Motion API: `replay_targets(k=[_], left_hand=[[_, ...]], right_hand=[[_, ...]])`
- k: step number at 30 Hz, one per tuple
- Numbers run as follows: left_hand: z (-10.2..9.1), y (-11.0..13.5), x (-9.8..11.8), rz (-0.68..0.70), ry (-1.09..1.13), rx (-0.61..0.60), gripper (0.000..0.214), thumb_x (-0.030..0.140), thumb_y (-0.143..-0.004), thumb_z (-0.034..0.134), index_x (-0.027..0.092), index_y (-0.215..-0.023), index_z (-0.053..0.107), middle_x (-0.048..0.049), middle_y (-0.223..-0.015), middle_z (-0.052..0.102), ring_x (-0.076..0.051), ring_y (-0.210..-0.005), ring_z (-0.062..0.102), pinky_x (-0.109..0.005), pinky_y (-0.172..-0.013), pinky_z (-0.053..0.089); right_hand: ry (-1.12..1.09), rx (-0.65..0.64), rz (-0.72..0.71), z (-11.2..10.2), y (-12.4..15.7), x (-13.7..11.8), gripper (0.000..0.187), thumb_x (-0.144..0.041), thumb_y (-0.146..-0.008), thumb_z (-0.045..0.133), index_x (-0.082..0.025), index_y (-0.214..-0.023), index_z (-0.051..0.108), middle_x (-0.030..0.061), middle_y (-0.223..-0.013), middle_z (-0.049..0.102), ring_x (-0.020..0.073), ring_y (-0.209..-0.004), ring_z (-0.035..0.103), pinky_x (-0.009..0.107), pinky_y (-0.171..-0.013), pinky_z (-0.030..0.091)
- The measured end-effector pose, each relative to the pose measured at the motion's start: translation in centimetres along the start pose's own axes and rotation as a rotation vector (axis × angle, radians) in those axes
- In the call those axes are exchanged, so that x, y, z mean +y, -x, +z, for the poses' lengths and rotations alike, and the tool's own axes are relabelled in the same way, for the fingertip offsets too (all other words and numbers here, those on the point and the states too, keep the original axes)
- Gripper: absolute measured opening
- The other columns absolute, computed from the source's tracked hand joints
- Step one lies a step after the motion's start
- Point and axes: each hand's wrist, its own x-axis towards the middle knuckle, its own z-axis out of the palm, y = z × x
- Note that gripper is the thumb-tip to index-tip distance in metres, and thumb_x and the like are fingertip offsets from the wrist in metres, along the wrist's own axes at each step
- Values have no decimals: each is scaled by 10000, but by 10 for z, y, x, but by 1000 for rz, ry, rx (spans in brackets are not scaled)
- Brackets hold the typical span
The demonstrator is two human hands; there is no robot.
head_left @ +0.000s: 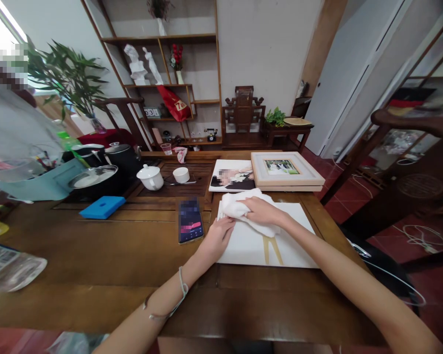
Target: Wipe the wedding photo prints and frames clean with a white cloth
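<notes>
A white panel point(239, 250) with two tan strips on it lies flat near the table's right end. On its upper part is a crumpled white cloth point(262, 226), and my right hand point(260, 210) grips it from above with bent fingers. My left hand point(221, 236) rests at the panel's left edge, its fingers lying extended against the surface close to the cloth. Just beyond the panel lie a photo print point(225, 179) and a pale framed picture point(288, 169), which rests on another frame. A phone point(191, 221) with its screen lit lies left of my left hand.
On the wooden table point(133, 260), a blue block point(102, 207), a lidded white tea bowl point(150, 177) and a small white cup point(180, 174) stand to the left. Farther left are black pots point(122, 156) and a teal bin point(41, 182). A dark chair point(398, 177) stands right.
</notes>
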Motion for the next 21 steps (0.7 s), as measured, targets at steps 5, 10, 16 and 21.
replay_targets(k=[5, 10, 16, 21], left_hand=[[4, 2, -4, -33, 10, -17, 292, 150, -927, 464, 153, -1088, 706, -156, -1271, 649, -298, -1265, 559, -558, -1099, 381], [6, 2, -8, -21, 24, 3, 281, 148, -922, 469, 170, -1071, 706, -145, -1262, 658, -293, -1257, 567, -562, -1092, 392], [9, 2, -12, -23, 37, 22, 277, 161, -919, 464, 178, -1061, 701, -142, -1261, 660, -299, -1259, 564, -575, -1089, 391], [9, 3, -12, -10, 56, 32, 271, 164, -913, 474, 189, -1063, 698, -129, -1258, 664, -285, -1264, 563, -552, -1095, 394]], right_hand=[[47, 75, 139, 0, 52, 35, 588, -95, -764, 430, -105, -1342, 535, 165, -1315, 609, 318, -1210, 548, 443, -976, 417], [105, 160, 281, 6, 100, 61, 600, -126, -772, 426, -113, -1363, 531, 141, -1367, 578, 342, -1295, 490, 501, -1028, 413], [125, 83, 319, 17, 165, 31, 707, -107, -720, 439, -199, -1419, 486, 58, -1474, 473, 310, -1385, 383, 511, -1112, 354], [27, -49, 260, 13, 200, 10, 795, -71, -668, 454, -329, -1419, 481, -35, -1482, 458, 263, -1382, 396, 462, -1139, 332]])
